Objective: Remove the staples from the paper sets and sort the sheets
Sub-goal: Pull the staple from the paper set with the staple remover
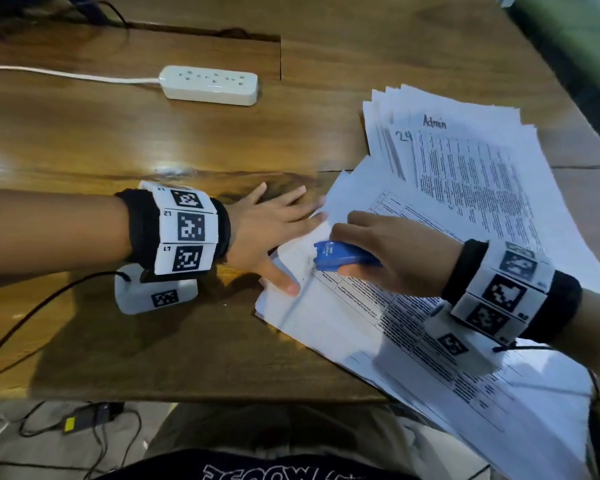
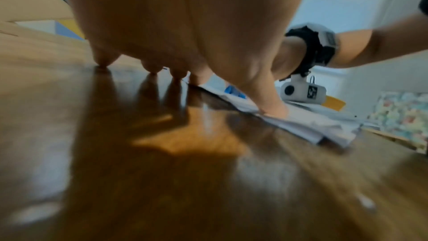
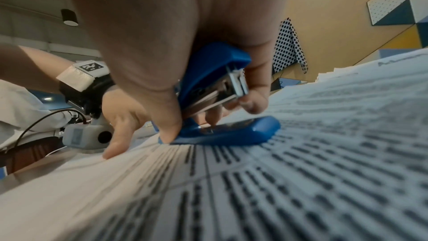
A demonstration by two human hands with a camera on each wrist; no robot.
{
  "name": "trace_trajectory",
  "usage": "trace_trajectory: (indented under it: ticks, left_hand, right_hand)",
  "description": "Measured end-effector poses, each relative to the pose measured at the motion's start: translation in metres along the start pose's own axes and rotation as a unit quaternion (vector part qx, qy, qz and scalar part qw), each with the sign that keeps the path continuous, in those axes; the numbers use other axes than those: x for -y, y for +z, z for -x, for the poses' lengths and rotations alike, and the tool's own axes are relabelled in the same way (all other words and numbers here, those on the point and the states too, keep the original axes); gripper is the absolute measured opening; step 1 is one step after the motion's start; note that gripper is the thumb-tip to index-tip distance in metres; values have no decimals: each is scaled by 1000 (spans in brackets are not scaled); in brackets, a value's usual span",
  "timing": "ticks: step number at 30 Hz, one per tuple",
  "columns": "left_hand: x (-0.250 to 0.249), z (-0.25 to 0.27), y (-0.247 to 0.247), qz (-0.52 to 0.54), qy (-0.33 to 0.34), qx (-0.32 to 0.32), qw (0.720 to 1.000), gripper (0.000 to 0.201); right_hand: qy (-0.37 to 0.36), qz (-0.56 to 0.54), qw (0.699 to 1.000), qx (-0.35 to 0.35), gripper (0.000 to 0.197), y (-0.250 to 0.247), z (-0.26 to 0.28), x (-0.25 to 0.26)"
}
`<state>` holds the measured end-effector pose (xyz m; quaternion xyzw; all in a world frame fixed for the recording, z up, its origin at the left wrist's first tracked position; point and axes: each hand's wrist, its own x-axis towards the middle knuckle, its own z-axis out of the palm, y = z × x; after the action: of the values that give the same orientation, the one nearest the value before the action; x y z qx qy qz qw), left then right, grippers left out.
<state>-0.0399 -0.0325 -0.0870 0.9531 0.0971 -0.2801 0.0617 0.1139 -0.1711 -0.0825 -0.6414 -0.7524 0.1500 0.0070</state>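
Observation:
A stapled paper set point(image 1: 354, 317) with printed tables lies at the table's right front, its corner near the middle. My left hand point(image 1: 278, 233) lies flat with spread fingers, thumb point(image 2: 271, 105) and fingertips pressing that corner down. My right hand point(image 1: 392, 254) grips a small blue stapler point(image 1: 340, 259) with its tail end on the sheet near the corner. In the right wrist view the blue stapler point(image 3: 217, 98) is gaping, its base resting on the paper set point(image 3: 301, 171). The staple itself is hidden.
A loose stack of printed sheets point(image 1: 465, 161), the top marked "Admin" and "24", lies behind the set. A white power strip point(image 1: 210, 84) with its cord sits at the back of the wooden table point(image 1: 136, 341). Cables lie on the floor below.

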Motion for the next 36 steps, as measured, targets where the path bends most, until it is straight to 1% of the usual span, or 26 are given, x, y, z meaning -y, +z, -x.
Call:
trace_trajectory:
  ticks: [2,7,10,12,15,18,20,24,27,29,32,36]
  left_hand:
    - [2,-3,2,1,5,21,1000,113]
    - [5,-13,0,-5,-9,29,1000,126]
    - [5,-22,-1,-11,-10,23,1000,136]
    - [6,-25,1,-12,-9,16,1000,138]
    - [7,-27,4,-10,-10,21,1000,139]
    - [8,-28,6,-6,-10,17,1000,140]
    - [8,-27,6,-3,-8,13,1000,140]
    - [8,-27,6,-1,-4,14,1000,141]
    - [9,-28,6,-4,-5,18,1000,141]
    - [9,-28,5,-1,-6,21,1000,141]
    - [7,-29,7,8,-12,6,1000,133]
    - [6,-28,9,1,-14,-15,1000,130]
  right_hand:
    - [-12,-21,1000,-6,29,-1,-4,0]
    - [-22,-53,998,-16,25,-3,-9,-4]
    - [-36,-43,998,-11,24,-3,-14,-5]
    - [-32,-47,998,-2,24,-3,-16,-5]
    - [-15,-62,998,7,26,-3,-17,-4]
    - [14,-70,997,19,34,4,-15,0]
    - [25,-75,997,25,34,9,-13,4]
    - [12,-45,998,43,36,10,-14,7]
    - [-30,-14,998,54,28,1,-18,3]
    - [-44,-6,996,76,28,-4,-22,0]
    - [-35,15,994,98,36,-6,-23,-1]
    - [6,17,994,111,36,-3,-20,7]
